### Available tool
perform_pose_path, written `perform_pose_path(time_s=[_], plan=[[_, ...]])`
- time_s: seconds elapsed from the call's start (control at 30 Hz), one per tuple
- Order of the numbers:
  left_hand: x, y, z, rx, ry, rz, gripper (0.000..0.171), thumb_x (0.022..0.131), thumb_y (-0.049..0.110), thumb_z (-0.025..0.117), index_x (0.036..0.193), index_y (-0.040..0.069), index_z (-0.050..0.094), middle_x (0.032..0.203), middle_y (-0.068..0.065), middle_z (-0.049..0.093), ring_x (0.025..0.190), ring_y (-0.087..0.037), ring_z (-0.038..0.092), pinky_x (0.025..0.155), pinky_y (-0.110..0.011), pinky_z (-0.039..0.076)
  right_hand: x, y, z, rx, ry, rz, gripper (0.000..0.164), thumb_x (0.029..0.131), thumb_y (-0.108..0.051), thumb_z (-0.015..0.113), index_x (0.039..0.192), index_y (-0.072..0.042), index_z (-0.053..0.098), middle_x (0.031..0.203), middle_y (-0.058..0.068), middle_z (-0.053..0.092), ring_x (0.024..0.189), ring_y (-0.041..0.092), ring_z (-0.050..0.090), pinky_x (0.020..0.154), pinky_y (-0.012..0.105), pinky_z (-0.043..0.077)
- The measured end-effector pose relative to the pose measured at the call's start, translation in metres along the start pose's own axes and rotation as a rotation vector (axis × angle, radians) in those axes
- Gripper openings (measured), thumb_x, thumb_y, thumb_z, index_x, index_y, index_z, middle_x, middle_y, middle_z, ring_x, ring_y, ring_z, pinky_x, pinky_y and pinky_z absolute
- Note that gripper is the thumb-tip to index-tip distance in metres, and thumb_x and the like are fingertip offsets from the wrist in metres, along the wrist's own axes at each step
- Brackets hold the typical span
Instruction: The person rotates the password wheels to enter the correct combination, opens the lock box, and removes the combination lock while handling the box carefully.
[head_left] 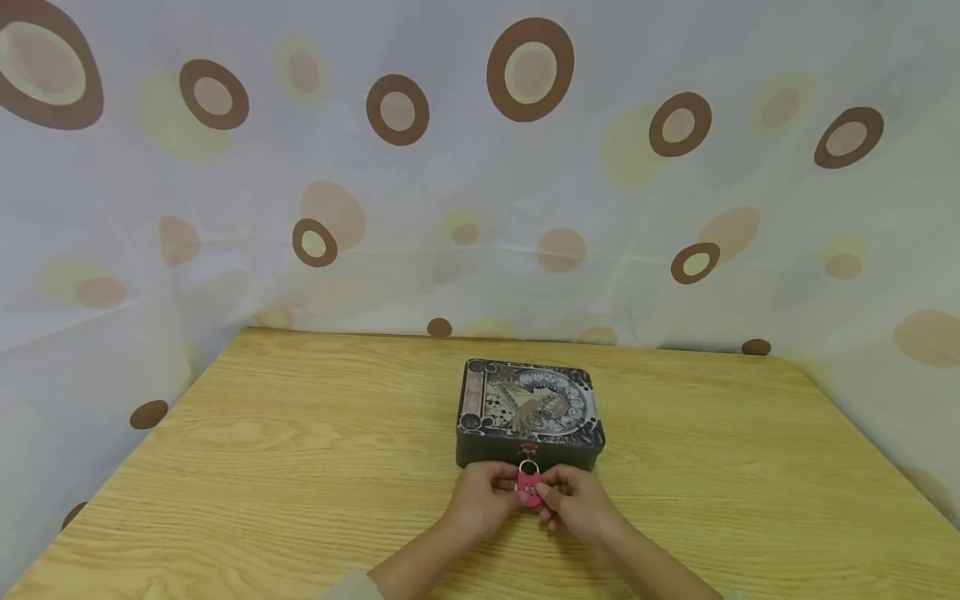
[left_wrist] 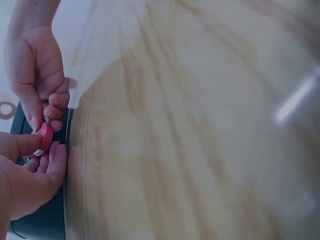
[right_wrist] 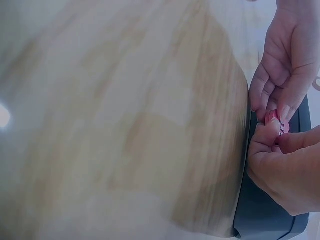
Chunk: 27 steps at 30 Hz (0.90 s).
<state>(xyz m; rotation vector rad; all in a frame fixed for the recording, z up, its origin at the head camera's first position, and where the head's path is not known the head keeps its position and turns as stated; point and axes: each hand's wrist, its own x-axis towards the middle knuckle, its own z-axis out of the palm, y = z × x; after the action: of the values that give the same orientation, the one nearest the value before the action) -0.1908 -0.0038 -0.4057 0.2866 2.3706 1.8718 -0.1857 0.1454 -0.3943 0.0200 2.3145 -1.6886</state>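
A pink combination padlock (head_left: 528, 490) with a metal shackle is at the front of a dark tin box (head_left: 536, 408), whose lid has a printed picture. The shackle's top overlaps the small red-and-metal clasp (head_left: 529, 451) on the box's front wall. My left hand (head_left: 483, 500) pinches the lock from the left between thumb and fingers. From the right, my right hand (head_left: 581, 504) grips it too, thumb over the row of dials on its face. Both wrist views show fingertips meeting round the padlock (left_wrist: 46, 137), close against the dark box side (right_wrist: 262, 212).
The box stands on a wood-grain table (head_left: 300, 450). Behind and along the sides hangs a pale cloth (head_left: 420, 275) with brown, peach and yellow circles. Bright glare shows on the tabletop in both wrist views.
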Motion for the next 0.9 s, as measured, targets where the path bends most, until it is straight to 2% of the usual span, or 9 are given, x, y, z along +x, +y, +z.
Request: perform_pose_path(time_s=[0.17, 0.5, 0.9], plan=[[0.001, 0.0022, 0.001, 0.009, 0.014, -0.017, 0.025, 0.075, -0.005, 0.067, 0.097, -0.014, 0.063, 0.081, -0.018, 0.066, 0.073, -0.02, 0.064, 0.063, -0.029, 0.056, -0.0007, -0.0011, -0.0002, -0.003, -0.007, -0.008, 0.013, 0.092, 0.001, 0.048, 0.096, 0.012, 0.053, 0.066, 0.0, 0.055, 0.058, 0.009, 0.052, 0.051, 0.019, 0.046], [0.0009, 0.0017, 0.0011, 0.001, 0.013, 0.011, 0.021, 0.075, -0.006, 0.065, 0.094, -0.014, 0.063, 0.079, -0.018, 0.066, 0.07, -0.018, 0.064, 0.06, -0.025, 0.055, -0.0006, -0.0016, 0.0002, -0.014, -0.006, 0.001, 0.013, 0.092, 0.0, 0.048, 0.097, 0.011, 0.053, 0.066, 0.001, 0.056, 0.059, 0.01, 0.052, 0.052, 0.02, 0.046], [0.0006, 0.0005, 0.0028, 0.012, 0.021, 0.038, 0.017, 0.077, -0.005, 0.062, 0.091, -0.014, 0.064, 0.074, -0.018, 0.067, 0.062, -0.009, 0.057, 0.052, -0.015, 0.047, -0.0015, -0.0023, 0.0002, -0.016, -0.007, -0.03, 0.012, 0.091, 0.001, 0.049, 0.095, 0.012, 0.053, 0.065, 0.0, 0.055, 0.058, 0.009, 0.052, 0.051, 0.019, 0.046]])
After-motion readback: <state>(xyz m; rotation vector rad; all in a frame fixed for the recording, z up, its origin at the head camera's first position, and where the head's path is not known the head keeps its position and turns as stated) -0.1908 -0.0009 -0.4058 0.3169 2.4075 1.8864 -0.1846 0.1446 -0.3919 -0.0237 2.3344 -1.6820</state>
